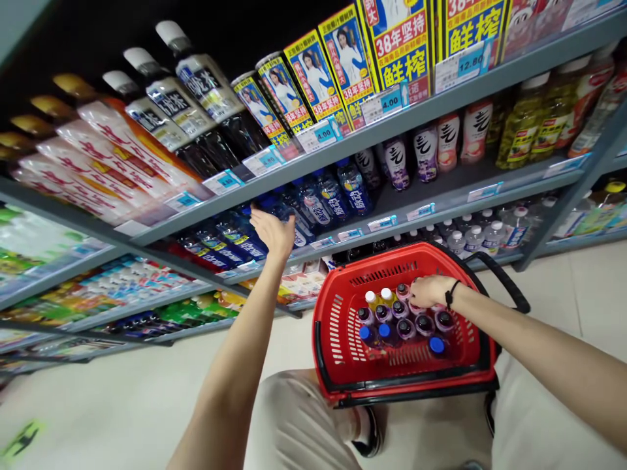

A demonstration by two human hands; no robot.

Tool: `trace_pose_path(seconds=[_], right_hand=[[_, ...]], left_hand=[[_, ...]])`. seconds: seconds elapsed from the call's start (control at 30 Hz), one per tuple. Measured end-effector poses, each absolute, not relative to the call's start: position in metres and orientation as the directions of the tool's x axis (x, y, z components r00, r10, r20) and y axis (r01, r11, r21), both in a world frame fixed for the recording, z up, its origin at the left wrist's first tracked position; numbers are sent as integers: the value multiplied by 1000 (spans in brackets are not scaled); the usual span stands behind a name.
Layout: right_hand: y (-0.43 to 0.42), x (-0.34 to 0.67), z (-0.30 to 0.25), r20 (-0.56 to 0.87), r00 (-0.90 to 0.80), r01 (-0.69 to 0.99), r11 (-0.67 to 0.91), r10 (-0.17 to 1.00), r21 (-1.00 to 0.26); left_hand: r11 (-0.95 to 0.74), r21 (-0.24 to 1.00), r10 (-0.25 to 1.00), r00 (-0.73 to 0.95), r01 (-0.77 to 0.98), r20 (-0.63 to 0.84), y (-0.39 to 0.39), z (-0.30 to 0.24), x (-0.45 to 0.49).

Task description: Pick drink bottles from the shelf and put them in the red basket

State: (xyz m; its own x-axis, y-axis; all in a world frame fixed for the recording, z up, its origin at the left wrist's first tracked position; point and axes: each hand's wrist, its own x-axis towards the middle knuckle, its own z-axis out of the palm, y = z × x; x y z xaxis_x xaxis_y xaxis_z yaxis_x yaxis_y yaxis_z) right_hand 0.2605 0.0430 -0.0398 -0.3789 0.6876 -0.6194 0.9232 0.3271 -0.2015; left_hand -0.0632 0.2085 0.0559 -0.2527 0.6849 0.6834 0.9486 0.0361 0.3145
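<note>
My left hand [274,232] reaches into the middle shelf, its fingers stretched out in front of blue-labelled drink bottles [323,201]. Whether its fingertips touch a bottle I cannot tell. Inside the red shopping basket [337,365], my right hand [432,291] is closed with its fingers curled down at the top of a drink bottle, mostly hidden beneath it. Around that hand stand several purple bottles with dark caps [405,328], bottles with blue caps [386,334] and yellow bottles with white caps [386,297].
Above are yellow drink cartons [343,59], dark tea bottles [206,78] and pink-white bottles [117,140]. Purple-labelled bottles [396,163] stand right on the middle shelf. The basket's black handle [504,281] sticks out right. My knees flank the basket over the tiled floor [122,405].
</note>
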Motion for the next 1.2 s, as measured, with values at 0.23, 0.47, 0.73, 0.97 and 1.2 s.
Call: trace_pose_path(seconds=[0.23,0.47,0.73,0.97,1.2], right_hand=[[44,255,-47,-619,-375,926,305,690,-221],[37,253,-42,-615,-350,937,261,706,-233],[40,244,-43,-535,-381,799,-21,754,-600],[18,200,-51,-487,-573,300,-384,659,-873],[-10,181,-62,-483,-596,-123,-667,642,-735]], left_hand=[[13,307,712,-225,952,665,218,48,-67],[-195,198,784,32,961,620,180,42,-53],[-503,296,599,81,812,797,75,32,-20],[-265,749,961,227,607,155,8,10,-2],[-60,832,993,115,551,-5,20,-11,-14]])
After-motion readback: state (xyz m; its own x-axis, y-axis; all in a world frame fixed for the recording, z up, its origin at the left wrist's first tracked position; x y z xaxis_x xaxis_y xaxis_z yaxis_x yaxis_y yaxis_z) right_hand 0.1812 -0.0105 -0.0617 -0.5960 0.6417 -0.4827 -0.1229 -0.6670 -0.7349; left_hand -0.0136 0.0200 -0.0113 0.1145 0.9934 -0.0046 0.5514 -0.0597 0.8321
